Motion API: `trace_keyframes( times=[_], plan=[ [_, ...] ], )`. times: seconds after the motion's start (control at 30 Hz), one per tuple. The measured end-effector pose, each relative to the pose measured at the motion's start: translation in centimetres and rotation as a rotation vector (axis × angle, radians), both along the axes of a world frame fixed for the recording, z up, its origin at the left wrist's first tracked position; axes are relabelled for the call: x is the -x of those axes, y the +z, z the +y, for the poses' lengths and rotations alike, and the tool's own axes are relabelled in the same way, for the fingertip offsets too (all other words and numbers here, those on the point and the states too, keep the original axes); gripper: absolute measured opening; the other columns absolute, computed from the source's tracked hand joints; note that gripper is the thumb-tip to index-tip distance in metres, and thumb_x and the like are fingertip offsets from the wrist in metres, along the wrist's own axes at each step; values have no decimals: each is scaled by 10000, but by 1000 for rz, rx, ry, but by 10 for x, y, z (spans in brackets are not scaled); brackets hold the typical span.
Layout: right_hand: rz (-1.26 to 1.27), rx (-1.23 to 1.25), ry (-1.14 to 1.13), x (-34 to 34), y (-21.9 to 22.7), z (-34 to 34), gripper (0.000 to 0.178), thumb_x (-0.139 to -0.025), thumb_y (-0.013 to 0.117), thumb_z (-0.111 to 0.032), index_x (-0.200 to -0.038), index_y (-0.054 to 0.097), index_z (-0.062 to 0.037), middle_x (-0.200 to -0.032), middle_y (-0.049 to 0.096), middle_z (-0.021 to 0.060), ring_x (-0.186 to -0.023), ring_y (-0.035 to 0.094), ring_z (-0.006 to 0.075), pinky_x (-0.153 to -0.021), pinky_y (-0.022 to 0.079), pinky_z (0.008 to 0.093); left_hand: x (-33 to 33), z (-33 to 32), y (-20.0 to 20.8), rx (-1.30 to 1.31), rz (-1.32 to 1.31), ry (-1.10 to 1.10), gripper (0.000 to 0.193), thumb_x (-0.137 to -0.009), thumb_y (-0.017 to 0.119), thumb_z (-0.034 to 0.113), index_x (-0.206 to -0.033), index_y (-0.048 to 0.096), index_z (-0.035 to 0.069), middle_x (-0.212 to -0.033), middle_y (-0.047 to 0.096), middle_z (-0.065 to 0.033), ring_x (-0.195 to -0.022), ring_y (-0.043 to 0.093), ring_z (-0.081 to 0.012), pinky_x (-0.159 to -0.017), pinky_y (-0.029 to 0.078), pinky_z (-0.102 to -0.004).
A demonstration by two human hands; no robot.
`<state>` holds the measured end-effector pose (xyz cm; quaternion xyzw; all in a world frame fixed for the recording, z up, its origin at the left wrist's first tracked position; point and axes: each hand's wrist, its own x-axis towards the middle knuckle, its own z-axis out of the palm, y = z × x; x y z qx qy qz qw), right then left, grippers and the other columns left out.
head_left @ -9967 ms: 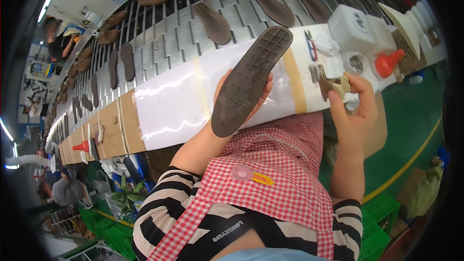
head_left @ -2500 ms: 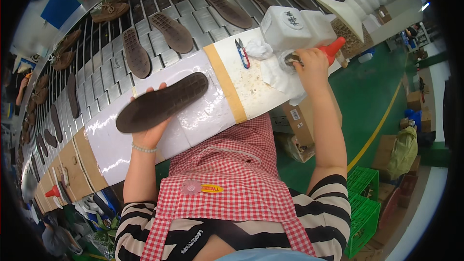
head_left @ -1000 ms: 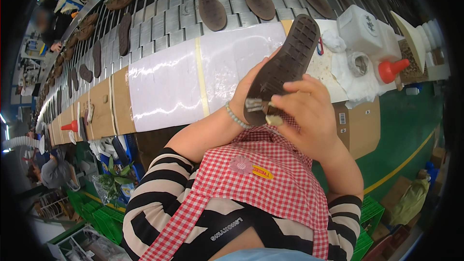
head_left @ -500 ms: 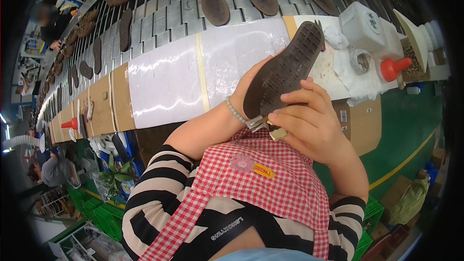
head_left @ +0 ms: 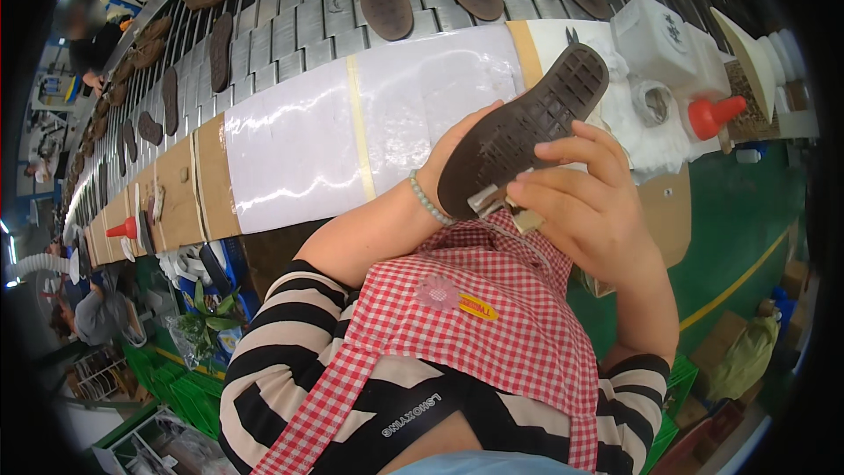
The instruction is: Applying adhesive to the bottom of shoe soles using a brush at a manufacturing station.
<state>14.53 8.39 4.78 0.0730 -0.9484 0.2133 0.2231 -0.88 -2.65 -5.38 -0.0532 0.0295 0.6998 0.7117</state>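
Note:
A dark brown shoe sole (head_left: 519,141), its gridded underside facing up and its toe tilted to the far right, is held above the bench in front of my apron. My left hand (head_left: 453,151) grips it from behind along the left edge, the fingers mostly hidden by the sole. My right hand (head_left: 593,202) pinches a small tool (head_left: 526,218) with a flat metal end and a pale, stubby handle. The metal end lies against the sole's near end; whether it is a brush or a scraper cannot be made out. The other fingers of that hand curl beside the sole's right edge.
A plastic-covered white board (head_left: 431,105) lies along the bench. Beyond it, a slatted metal conveyor (head_left: 316,48) carries several soles. Right: white jug (head_left: 655,40), glass jar (head_left: 652,104), red-capped bottle (head_left: 714,116), white cloth (head_left: 646,145). A person (head_left: 92,40) is at far left.
The sole has shifted slightly right and its toe leans further right. My right hand, with the small tool, has moved a little right and away from me.

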Motion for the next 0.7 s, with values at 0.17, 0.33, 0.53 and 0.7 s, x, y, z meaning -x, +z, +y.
trace_keyframes(
  times=[0.17,0.33,0.53,0.7],
  plan=[
    [-79,5,57,-5,-2,0,327,-719,742,-108,-1046,745,-125,-1025,700,2,-1132,618,234,-1092,416,502,4,0,-4,-137,-111,-47,493,-1096,278,307,-1436,447,-7,-1301,599,-246,-1130,652,-347,-941,584,-445],
    [-49,-14,30,-6,3,4,359,-705,750,-104,-1063,737,-124,-1031,693,10,-1139,611,241,-1095,413,504,2,0,0,-83,-93,-46,516,-1094,277,334,-1451,434,-3,-1320,589,-247,-1145,649,-343,-953,577,-448],
    [-106,-8,-2,-10,3,-4,394,-687,765,-90,-1079,721,-98,-1029,698,21,-1129,617,245,-1089,407,515,10,0,-2,-189,-119,-49,541,-1094,280,362,-1467,421,-4,-1394,532,-258,-1258,566,-400,-1032,513,-538],
    [39,389,-342,-18,-15,-17,459,-672,844,-63,-1106,698,-31,-1048,687,108,-1016,652,279,-913,518,386,10,1,19,-55,-36,152,542,-1087,337,366,-1466,414,-14,-1445,478,-269,-1390,427,-435,-1128,407,-612]
  ],
)
